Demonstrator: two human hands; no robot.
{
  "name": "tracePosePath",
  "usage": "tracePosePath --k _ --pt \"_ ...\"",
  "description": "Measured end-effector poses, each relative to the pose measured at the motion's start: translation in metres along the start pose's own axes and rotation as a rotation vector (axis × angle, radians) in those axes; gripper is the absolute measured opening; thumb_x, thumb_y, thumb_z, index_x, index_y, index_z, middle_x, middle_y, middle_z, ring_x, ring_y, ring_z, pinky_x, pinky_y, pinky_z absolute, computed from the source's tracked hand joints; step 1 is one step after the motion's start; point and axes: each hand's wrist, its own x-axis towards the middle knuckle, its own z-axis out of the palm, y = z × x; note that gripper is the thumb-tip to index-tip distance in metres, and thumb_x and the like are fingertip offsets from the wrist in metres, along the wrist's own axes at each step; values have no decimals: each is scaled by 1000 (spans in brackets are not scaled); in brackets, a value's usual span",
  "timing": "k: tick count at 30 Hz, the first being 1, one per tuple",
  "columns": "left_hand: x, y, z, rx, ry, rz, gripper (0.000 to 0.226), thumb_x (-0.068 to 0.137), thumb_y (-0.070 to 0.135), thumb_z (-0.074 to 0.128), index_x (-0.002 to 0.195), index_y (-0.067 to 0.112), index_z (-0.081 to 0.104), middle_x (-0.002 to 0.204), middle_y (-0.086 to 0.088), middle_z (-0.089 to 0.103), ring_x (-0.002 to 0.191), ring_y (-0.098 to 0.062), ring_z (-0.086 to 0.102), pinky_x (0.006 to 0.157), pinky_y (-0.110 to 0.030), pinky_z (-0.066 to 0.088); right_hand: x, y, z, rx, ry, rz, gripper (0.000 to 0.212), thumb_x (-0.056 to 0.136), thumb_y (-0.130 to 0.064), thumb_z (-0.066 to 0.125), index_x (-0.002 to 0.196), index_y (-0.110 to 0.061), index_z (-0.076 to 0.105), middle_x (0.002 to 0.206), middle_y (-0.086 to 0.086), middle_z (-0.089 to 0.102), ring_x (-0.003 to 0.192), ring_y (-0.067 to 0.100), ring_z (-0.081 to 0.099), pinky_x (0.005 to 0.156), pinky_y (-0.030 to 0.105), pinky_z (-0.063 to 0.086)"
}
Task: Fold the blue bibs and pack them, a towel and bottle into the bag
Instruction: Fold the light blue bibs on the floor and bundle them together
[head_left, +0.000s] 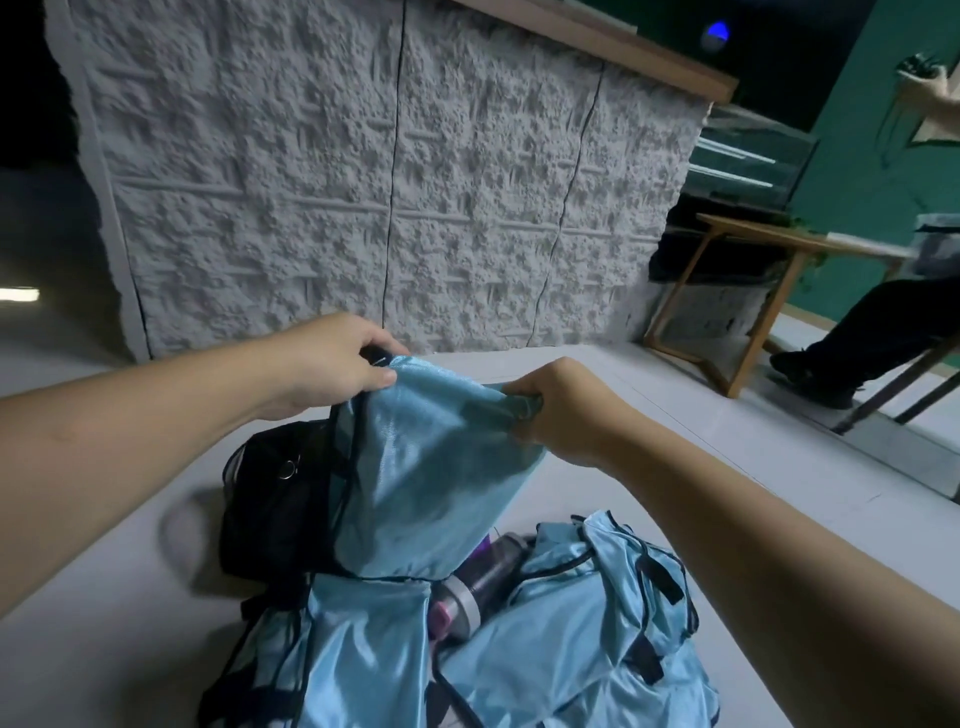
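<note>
Left hand (332, 364) and right hand (566, 410) fingers clamped on top corners of a blue bib (426, 467), lifted mid-frame above counter (104, 571). Black bag (275, 499) at 9 o'clock, bottle (478, 582) at 6. Keep corners level, edges matched, then fold.

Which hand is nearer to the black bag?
Left. The left hand grips the bib just above the black bag; the right hand holds the bib's far corner, off to the side.
</note>
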Motion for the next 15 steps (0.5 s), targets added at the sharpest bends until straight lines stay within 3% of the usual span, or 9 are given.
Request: tracePosePath --k 2,4,6,9,12,15 --pt "-1 -2 3 172 5 16 24 94 30 70 118 36 72 131 7 67 112 -17 65 103 -41 51 -2 -3 0 -46 55 22 14 84 -4 63 83 -6 78 66 12 55 62 21 44 47 26 34" --pt "-10 4 4 274 -16 48 27 95 35 70 121 27 71 125 5 69 103 -17 65 90 -33 50 -7 -8 -1 -57 93 37 16 88 -9 65 77 -1 72 64 14 51 58 22 39 43 26 28" --pt "-22 10 2 276 -60 58 28 84 42 81 106 26 74 104 7 73 89 -15 66 73 -30 46 -12 -10 -1 -37 99 42 18 90 -17 71 78 -4 74 64 13 56 55 20 40 44 26 29" --pt "-41 12 1 330 -56 49 36 68 43 92 91 27 69 86 12 63 82 -15 61 67 -30 41 -20 -6 0 74 71 50 26 87 -27 79 70 -10 71 58 3 54 52 14 41 45 25 30" --pt "-51 8 -2 412 -76 62 27 74 42 89 83 21 74 83 1 66 84 -24 62 66 -32 43 -26 3 5 287 -3 47 27 81 -28 84 79 -3 74 76 22 67 67 19 52 62 30 38" --pt "-64 5 -9 365 -186 28 24 74 43 88 82 24 77 94 0 74 96 -24 68 84 -36 54 -38 5 10 509 -164 64 19 82 -14 83 87 3 74 94 31 69 83 29 64 81 41 50"
